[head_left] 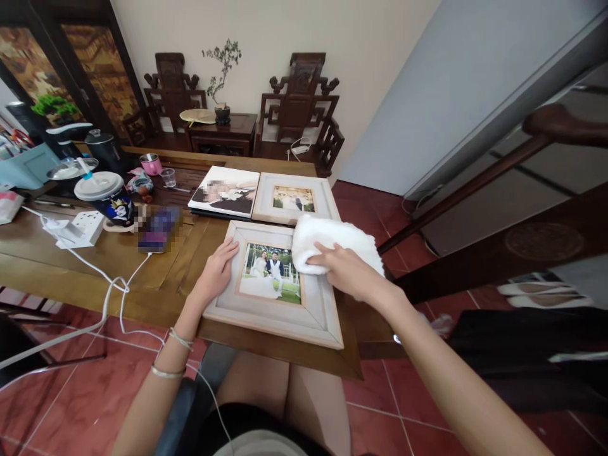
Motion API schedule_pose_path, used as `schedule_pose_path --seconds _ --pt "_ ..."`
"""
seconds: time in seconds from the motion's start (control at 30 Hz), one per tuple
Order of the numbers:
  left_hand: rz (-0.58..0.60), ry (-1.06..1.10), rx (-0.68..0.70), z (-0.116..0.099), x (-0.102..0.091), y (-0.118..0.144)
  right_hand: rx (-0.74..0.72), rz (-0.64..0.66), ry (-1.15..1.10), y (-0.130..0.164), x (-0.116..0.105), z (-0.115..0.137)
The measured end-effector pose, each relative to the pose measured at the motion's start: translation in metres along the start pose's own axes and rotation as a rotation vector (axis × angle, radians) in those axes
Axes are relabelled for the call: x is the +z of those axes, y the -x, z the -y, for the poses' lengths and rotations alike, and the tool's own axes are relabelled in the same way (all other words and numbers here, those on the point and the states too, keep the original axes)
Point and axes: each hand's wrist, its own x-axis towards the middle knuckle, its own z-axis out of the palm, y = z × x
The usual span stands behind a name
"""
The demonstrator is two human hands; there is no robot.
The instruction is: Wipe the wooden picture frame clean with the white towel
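left hand (216,272) lies flat, palm down, fingers together and pointing up-right, forearm coming in from lower left (two thin bracelets at the wrist). right hand (344,269) palm down, fingers curled in a loose grip, arm extended from lower right.

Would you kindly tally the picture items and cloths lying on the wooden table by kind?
Framed photos: 2, the near frame under both hands and the far frame
Unframed photo print: 1
White cloth: 1
Total: 4
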Motion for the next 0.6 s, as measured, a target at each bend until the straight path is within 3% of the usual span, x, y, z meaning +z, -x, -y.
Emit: schedule_pose_path --seconds 0.2,0.33,0.47,0.6 --pt "-0.004 0.011 0.001 0.001 0.0 0.0 -0.101 0.201 -0.05 0.065 -0.005 0.046" --pt "-0.001 -0.021 0.029 0.002 0.001 0.0 -0.132 0.254 -0.093 0.093 -0.003 0.059" --pt "0.017 -0.021 0.036 0.002 0.0 0.0 -0.053 0.174 -0.08 0.076 0.006 0.054" --pt "0.037 -0.003 0.022 0.002 -0.002 0.0 -0.001 -0.052 -0.007 0.029 0.02 0.032"
